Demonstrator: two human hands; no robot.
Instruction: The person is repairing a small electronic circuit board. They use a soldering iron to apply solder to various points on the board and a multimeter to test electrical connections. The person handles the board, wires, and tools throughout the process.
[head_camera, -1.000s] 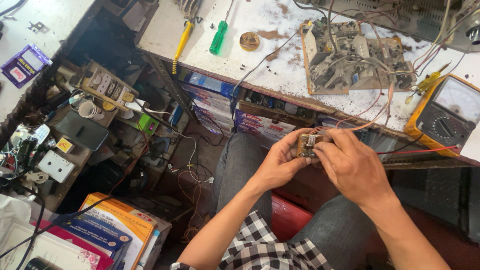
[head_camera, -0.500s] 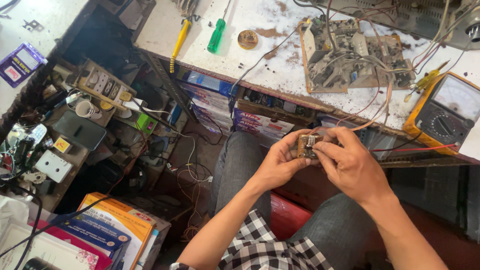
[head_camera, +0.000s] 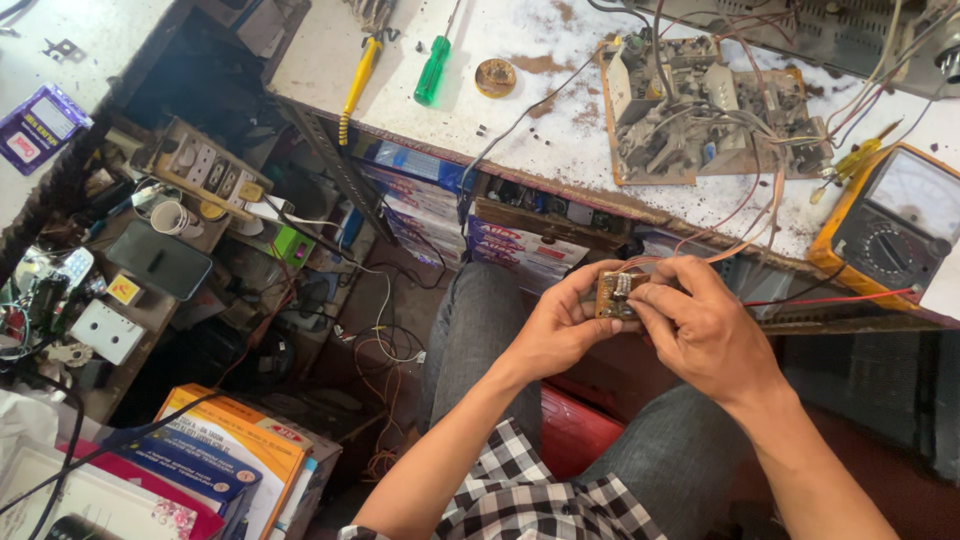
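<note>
Hands meet at centre frame, just below the table edge, over the person's lap. The left hand (head_camera: 560, 330) has its grip closed around a small brown circuit board (head_camera: 616, 296), fingers curled under it and thumb along its near side. The right hand (head_camera: 705, 335) pinches the same board from the right, fingertips (head_camera: 645, 292) pressed against its top edge, grip shut tight on it. Thin red and orange wires (head_camera: 745, 225) run from the board up to the upper right, toward a larger stripped chassis board (head_camera: 700, 115) lying on the white, rust-speckled table (head_camera: 560, 130). An orange analogue multimeter (head_camera: 885, 230) sits at the right edge. At upper centre lie a green screwdriver (head_camera: 433, 68) and a yellow-handled one (head_camera: 355, 85), side by side but apart.
</note>
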